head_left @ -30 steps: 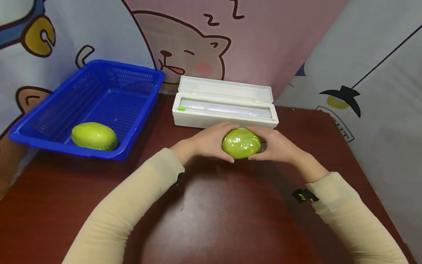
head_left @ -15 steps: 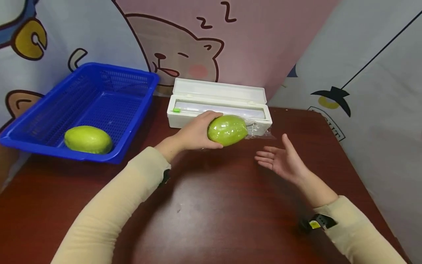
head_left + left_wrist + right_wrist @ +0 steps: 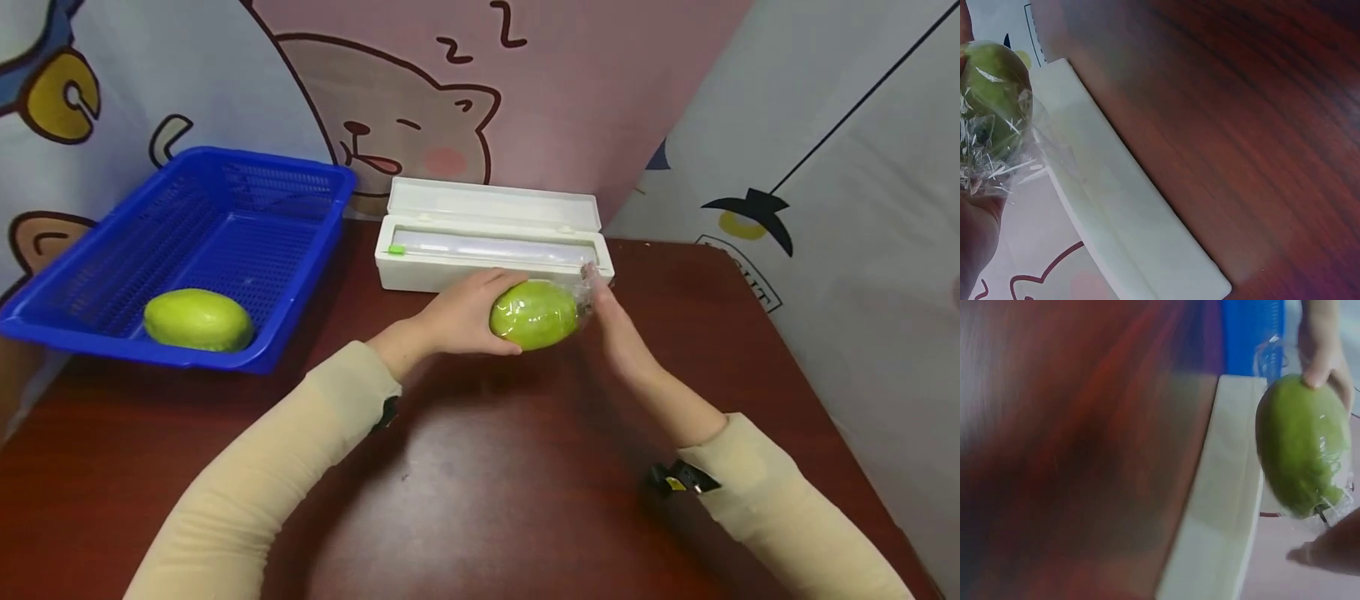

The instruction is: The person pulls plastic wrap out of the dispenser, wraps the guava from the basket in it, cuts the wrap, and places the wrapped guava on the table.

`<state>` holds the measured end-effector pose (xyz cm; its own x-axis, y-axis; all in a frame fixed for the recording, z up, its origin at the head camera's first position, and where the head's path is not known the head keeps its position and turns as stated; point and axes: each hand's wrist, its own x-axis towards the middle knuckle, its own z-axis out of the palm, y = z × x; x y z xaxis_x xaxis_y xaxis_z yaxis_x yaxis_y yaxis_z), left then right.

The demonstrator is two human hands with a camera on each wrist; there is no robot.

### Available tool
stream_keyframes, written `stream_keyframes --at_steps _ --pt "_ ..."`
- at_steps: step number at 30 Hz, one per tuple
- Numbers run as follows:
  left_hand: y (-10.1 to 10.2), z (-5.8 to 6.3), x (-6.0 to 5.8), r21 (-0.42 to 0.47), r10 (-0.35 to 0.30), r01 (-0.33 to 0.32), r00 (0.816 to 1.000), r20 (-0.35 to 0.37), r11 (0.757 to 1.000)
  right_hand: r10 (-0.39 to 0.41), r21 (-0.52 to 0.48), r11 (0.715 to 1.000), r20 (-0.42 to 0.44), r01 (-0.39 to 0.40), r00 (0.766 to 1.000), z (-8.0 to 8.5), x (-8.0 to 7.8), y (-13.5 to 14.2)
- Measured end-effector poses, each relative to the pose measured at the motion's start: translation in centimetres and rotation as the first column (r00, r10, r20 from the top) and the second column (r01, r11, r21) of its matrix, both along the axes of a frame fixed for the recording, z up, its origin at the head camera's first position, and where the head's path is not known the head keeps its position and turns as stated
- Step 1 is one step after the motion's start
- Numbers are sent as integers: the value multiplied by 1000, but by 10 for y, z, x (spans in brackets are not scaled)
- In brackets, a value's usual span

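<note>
L hand [image 3: 471, 317] holds wrapped fruit [image 3: 534, 315] nr box [image 3: 427, 276] edge, well off bskt [image 3: 120, 348].

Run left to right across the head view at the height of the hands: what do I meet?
Blue basket with a bare green fruit inside → left hand → film-wrapped green fruit, held in that hand → right hand.
</note>
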<state>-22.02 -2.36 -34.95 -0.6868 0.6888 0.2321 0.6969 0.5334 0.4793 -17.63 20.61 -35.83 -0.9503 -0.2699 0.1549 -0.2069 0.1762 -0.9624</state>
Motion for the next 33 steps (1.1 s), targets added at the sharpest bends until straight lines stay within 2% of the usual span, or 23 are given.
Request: stream_keyframes --at_steps 1,2,3,5,6,8,9,11,12,14,17,19,21,24,26,29,33 --pt "0 2 -1 -3 0 0 1000 7 1000 2 161 987 -79 11 997 2 -1 0" --pt "0 3 -1 -8 -2 2 1000 14 1000 28 321 947 -149 22 988 5 -1 1" --pt "0 5 -2 -16 -3 3 1000 20 1000 42 479 875 -226 74 973 15 2 -4" --pt "-1 8 -4 -35 -6 7 999 34 999 134 674 725 -338 140 932 20 1 -4" --pt "-1 9 -4 -49 -2 4 999 39 999 183 741 649 -371 171 911 21 1 -5" --pt "-2 10 -4 -69 8 -5 999 50 998 270 812 538 -423 229 865 22 0 -8" --pt "-2 11 -4 -77 12 -8 998 54 997 300 826 503 -443 255 845 22 -1 -9" --pt "-1 12 -4 -71 16 -11 997 73 997 340 828 468 -491 309 802 18 -4 -13" --pt "-1 13 -3 -64 15 -10 997 81 998 346 820 468 -514 330 785 16 -5 -14" --pt "-1 14 -3 -35 2 2 994 111 999 343 790 489 -563 368 752 13 -7 -15" --pt "-4 17 -3 15 -11 8 989 146 1000 296 738 547 -612 395 734 11 -11 -12" --pt "-9 20 -4 47 5 -12 989 150 999 240 706 581 -624 405 743 13 -13 -6" --pt "-17 21 -5 57 50 -58 989 142 997 169 684 595 -620 422 766 15 -15 2" --pt "-31 19 -6 54 114 -123 983 143 991 58 658 601 -602 454 796 18 -17 17" --pt "-38 15 -6 35 143 -151 975 172 988 5 648 599 -591 471 807 19 -18 24" --pt "-39 6 -4 -9 148 -150 965 217 989 -49 632 610 -573 479 818 19 -20 30" --pt "-26 -2 4 -95 125 -104 960 251 990 -96 623 628 -533 467 840 17 -22 25"
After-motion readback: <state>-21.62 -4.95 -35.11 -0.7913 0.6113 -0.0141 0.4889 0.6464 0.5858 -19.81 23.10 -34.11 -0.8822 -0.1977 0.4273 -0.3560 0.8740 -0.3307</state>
